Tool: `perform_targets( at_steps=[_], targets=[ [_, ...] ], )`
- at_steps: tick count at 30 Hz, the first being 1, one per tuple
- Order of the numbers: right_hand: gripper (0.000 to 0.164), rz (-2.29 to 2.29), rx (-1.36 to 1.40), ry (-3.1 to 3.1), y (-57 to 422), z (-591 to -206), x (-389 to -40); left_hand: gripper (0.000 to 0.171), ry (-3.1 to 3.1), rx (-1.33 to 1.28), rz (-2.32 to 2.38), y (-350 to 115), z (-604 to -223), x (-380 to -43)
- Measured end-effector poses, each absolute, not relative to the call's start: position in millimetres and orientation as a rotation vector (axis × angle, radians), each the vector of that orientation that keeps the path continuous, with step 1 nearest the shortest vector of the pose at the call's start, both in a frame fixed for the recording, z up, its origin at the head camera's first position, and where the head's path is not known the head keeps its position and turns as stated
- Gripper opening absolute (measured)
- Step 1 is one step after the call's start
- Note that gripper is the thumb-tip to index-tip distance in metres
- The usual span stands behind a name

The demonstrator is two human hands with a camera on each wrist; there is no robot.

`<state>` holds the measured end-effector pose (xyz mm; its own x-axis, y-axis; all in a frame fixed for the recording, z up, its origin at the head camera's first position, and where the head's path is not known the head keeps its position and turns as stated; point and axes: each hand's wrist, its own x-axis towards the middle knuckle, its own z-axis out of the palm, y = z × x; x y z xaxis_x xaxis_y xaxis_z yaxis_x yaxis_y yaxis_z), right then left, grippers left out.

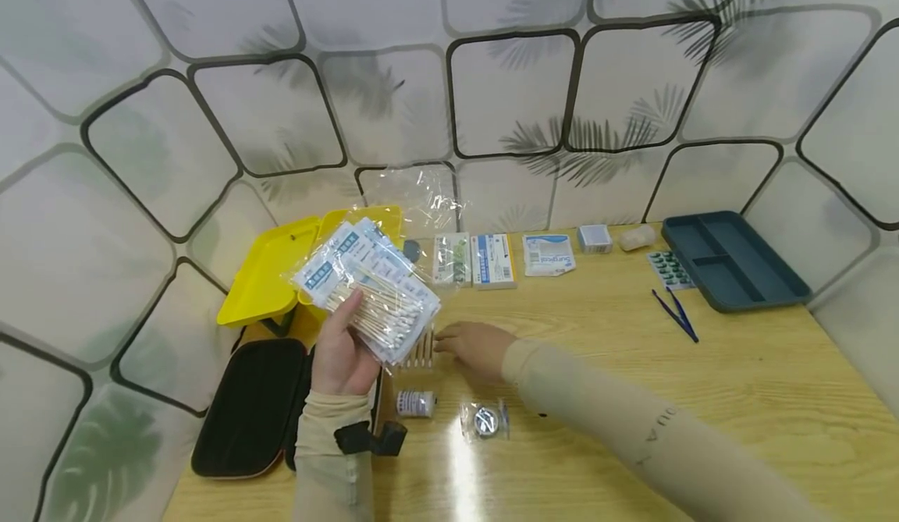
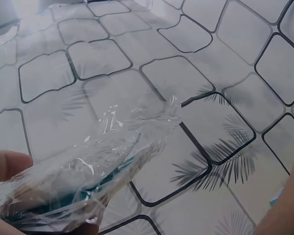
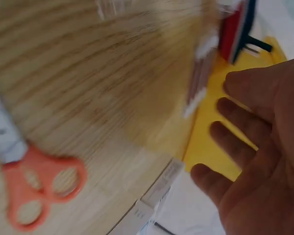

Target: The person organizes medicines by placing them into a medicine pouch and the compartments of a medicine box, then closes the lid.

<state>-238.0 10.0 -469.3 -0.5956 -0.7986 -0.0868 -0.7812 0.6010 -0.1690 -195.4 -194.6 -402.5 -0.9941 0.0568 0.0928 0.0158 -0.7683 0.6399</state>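
My left hand (image 1: 342,360) grips a clear plastic bag of cotton swabs (image 1: 379,311) together with flat white-and-blue packets (image 1: 351,249), held up over the table. In the left wrist view the crinkled clear bag (image 2: 88,181) lies between thumb and fingers. Several brown sticks with white tips (image 1: 424,350) lie under the bag, partly hidden by it. Beside them is my right hand (image 1: 477,349), its fingertips close to the sticks. The right wrist view shows this hand (image 3: 259,132) with fingers spread and relaxed, holding nothing; the white-tipped sticks (image 3: 199,78) are a little beyond.
An open yellow case (image 1: 267,272) and black zip case (image 1: 246,409) stand left. A white bottle (image 1: 416,403) and bagged round item (image 1: 485,421) lie in front. Boxes (image 1: 494,261) line the back; tweezers (image 1: 677,317) and a divided tray (image 1: 737,261) lie right. Orange-handled scissors (image 3: 41,183) show too.
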Motion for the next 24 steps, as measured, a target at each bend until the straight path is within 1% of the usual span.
perform_targets(
  at_steps=[3, 4, 5, 8, 10, 12, 15, 18, 20, 21, 24],
  targets=[
    [0.056, 0.078, -1.357, 2.647, -8.8, -474.7, -243.5, 0.051, 1.065, 0.213, 2.895, -193.5, -403.2, -196.1],
    [0.059, 0.133, -1.34, 2.637, -11.4, -476.2, -244.9, 0.051, 1.073, 0.223, 2.881, -192.8, -403.4, -196.1],
    [0.058, 0.167, -1.31, 2.642, -12.9, -477.5, -246.2, 0.052, 1.079, 0.22, 2.871, -192.1, -403.3, -196.1],
    [0.047, 0.211, -1.244, 2.68, -9.0, -479.3, -250.7, 0.051, 1.108, 0.209, 2.851, -190.3, -402.8, -196.0],
    [0.035, 0.22, -1.224, 2.735, 0.1, -479.9, -256.0, 0.051, 1.117, 0.211, 2.844, -188.8, -401.4, -195.3],
    [0.027, 0.205, -1.173, 2.771, 13.3, -479.4, -260.7, 0.051, 1.129, 0.218, 2.834, -187.1, -399.6, -194.3],
    [0.015, 0.131, -1.122, 2.821, 41.1, -481.0, -267.8, 0.051, 1.15, 0.224, 2.815, -185.0, -398.1, -192.7],
    [0.011, 0.02, -1.064, 2.853, 72.0, -482.5, -272.7, 0.052, 1.178, 0.214, 2.798, -183.5, -398.1, -191.8],
    [0.004, -0.045, -1.03, 2.856, 93.2, -483.0, -275.2, 0.053, 1.204, 0.201, 2.787, -182.6, -399.1, -191.7],
    [0.004, -0.081, -0.994, 2.846, 103.1, -483.3, -276.2, 0.053, 1.223, 0.189, 2.779, -182.1, -399.4, -191.2],
    [0.019, -0.094, -0.916, 2.813, 130.5, -484.0, -276.7, 0.055, 1.279, 0.178, 2.745, -179.5, -401.6, -190.5]
  ],
)
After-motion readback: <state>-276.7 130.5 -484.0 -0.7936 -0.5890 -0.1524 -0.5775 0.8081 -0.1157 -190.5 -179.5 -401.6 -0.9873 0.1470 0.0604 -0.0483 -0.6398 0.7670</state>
